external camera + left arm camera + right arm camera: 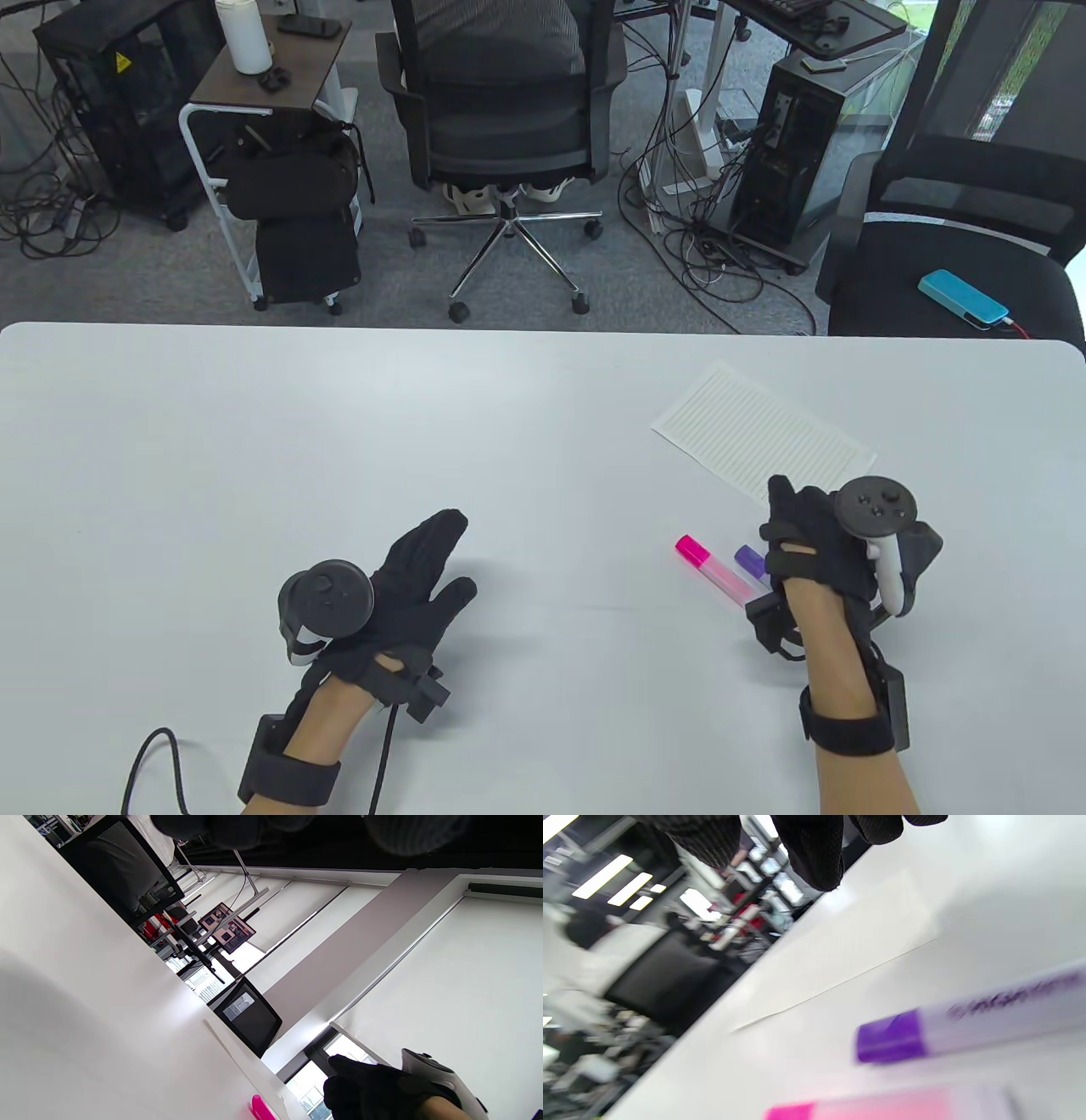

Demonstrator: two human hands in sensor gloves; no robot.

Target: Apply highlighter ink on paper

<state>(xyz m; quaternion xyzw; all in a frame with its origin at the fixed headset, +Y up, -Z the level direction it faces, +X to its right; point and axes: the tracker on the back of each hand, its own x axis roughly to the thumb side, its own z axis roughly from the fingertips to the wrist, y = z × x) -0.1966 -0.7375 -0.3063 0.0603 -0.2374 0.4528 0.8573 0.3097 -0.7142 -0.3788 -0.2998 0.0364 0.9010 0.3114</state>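
Observation:
A lined sheet of paper (764,429) lies at the table's right. In front of it lie a pink highlighter (713,573) and a purple highlighter (752,562), side by side, both capped. My right hand (793,518) hovers over the purple one's near end with loosely curled fingers and holds nothing. The right wrist view has those fingers (814,853) above the purple highlighter (967,1022), the pink one (882,1105) and the paper (865,938). My left hand (441,556) rests on the white table (254,441), fingers straight. The left wrist view catches the pink cap (261,1109).
Beyond the table's far edge stand an office chair (509,102), a small cart (271,127) and a computer tower (797,161). A black chair (959,255) with a blue device (963,299) is at the right corner. A cable (148,764) trails from my left wrist.

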